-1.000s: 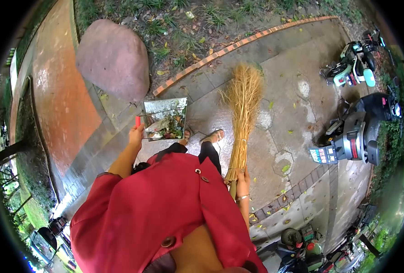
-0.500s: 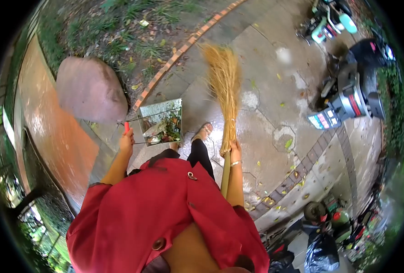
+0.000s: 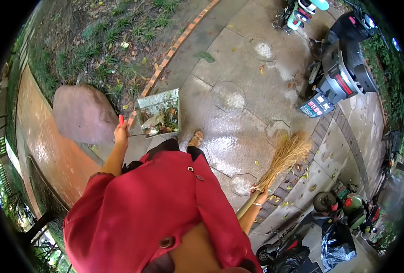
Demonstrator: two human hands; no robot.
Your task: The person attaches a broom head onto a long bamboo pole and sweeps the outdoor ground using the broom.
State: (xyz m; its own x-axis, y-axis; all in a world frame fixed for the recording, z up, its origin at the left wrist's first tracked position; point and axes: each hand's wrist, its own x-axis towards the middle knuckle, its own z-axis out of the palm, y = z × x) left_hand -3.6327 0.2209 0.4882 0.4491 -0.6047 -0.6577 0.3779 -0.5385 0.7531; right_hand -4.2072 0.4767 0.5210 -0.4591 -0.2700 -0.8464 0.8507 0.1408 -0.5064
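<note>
Paving (image 3: 229, 145) spreads right of one pan (image 3: 158, 101), one brick edge (image 3: 170, 53) beyond; left hand (image 3: 121, 133) grips pan handle (image 3: 121, 119), right hand (image 3: 262, 195) one broom (image 3: 286, 157).

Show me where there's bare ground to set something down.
Mostly bare: the wet paving between the dustpan and the broom, bounded by the brick edging at upper left and the grey scooter at right. Nearer in, more lies between the sandalled foot and right hand. Crowded: lower right, with black bags.
</note>
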